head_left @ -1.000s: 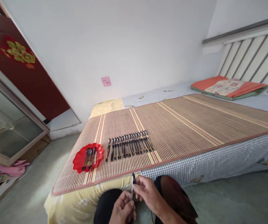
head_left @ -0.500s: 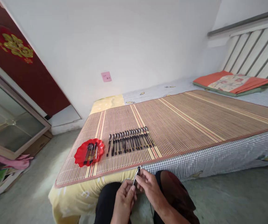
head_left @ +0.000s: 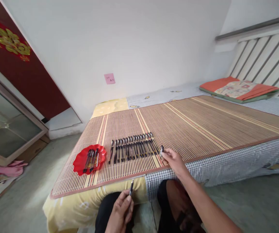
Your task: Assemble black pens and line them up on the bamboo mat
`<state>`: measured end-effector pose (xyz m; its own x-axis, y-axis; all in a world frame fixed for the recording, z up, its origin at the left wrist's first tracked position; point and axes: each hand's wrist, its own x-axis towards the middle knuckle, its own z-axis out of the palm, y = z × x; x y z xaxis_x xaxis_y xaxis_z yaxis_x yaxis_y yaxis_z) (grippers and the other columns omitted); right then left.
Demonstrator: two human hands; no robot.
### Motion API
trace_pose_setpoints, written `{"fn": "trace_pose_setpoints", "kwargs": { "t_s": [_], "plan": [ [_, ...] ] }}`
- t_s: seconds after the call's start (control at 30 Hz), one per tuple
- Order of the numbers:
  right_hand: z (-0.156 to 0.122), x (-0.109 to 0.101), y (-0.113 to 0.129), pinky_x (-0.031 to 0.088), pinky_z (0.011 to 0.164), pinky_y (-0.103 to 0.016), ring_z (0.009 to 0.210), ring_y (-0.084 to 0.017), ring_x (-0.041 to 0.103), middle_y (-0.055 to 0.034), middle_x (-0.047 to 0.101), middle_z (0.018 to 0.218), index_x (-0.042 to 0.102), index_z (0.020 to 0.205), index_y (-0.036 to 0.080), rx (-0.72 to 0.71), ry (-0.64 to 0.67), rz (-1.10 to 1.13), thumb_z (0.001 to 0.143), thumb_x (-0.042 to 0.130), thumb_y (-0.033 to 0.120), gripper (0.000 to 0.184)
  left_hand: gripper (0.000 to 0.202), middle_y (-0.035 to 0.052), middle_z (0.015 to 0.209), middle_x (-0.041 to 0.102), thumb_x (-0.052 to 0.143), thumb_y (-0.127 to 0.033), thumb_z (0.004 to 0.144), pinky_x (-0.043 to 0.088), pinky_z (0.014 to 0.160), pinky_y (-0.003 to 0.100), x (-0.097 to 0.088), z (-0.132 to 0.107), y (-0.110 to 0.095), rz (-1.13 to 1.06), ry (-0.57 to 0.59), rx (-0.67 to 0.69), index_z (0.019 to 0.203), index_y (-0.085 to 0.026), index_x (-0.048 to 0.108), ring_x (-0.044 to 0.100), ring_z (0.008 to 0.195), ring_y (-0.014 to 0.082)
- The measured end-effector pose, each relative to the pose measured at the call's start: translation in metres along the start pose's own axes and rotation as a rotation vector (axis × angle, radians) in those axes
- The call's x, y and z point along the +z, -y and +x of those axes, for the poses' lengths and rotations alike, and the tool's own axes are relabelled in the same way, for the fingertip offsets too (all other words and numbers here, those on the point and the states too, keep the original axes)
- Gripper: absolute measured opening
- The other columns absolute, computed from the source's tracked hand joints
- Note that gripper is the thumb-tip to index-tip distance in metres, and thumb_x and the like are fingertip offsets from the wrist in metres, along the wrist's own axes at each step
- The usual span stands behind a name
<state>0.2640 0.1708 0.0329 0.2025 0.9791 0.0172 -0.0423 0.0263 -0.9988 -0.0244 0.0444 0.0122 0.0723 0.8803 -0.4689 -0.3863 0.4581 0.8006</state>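
Observation:
My left hand (head_left: 121, 208) is closed around an uncapped pen (head_left: 131, 187), its bare tip pointing up, low in front of the bed edge. Farther right, my right hand (head_left: 174, 160) pinches a dark pen cap (head_left: 162, 150) just over the mat, at the right end of a row of pens (head_left: 134, 148). Those several black-capped pens lie side by side, caps toward the wall. To their left is a red scalloped plate (head_left: 76, 165) holding several more pens (head_left: 91, 160) and a thin white stick-like piece (head_left: 97, 160).
A striped bamboo mat (head_left: 190, 129) covers much of the bed, over yellow and checked cloth. A folded orange blanket (head_left: 241, 90) lies by the white headboard (head_left: 267, 58). My knees rest against the bed's front edge. A glass-panelled cabinet door (head_left: 8, 123) stands at left.
My hands have moved apart. The cap has come off the pen; my right hand has carried it forward and right to the mat, while my left hand keeps the pen, slightly lower left.

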Motion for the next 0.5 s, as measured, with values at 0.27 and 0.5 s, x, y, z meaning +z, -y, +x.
{"fn": "trace_pose_setpoints", "kwargs": {
  "t_s": [0.27,0.5],
  "plan": [
    [0.128,-0.007,-0.006,0.05,0.055,-0.023,0.057,-0.009,0.058,0.0022,0.064,0.069,0.066,0.09,0.013,0.121,-0.057,-0.273,0.098,0.065,0.034,0.022,0.061,-0.0095,0.058,0.043,0.098,-0.052,0.057,0.014,0.043,0.015,-0.031,0.037,0.034,-0.082,0.04,-0.066,0.096,-0.022,0.062,0.034,0.043,0.0026],
    [0.194,0.007,-0.024,0.062,0.081,-0.038,0.094,-0.019,0.07,-0.0081,0.07,0.113,0.066,0.119,0.014,0.239,-0.013,-0.547,0.099,0.065,0.037,0.03,0.054,-0.0077,0.06,0.047,0.095,-0.055,0.062,0.019,0.044,0.017,-0.033,0.04,0.038,-0.092,0.159,-0.053,0.094,-0.021,0.066,0.029,0.042,0.0017]
  ]
}}
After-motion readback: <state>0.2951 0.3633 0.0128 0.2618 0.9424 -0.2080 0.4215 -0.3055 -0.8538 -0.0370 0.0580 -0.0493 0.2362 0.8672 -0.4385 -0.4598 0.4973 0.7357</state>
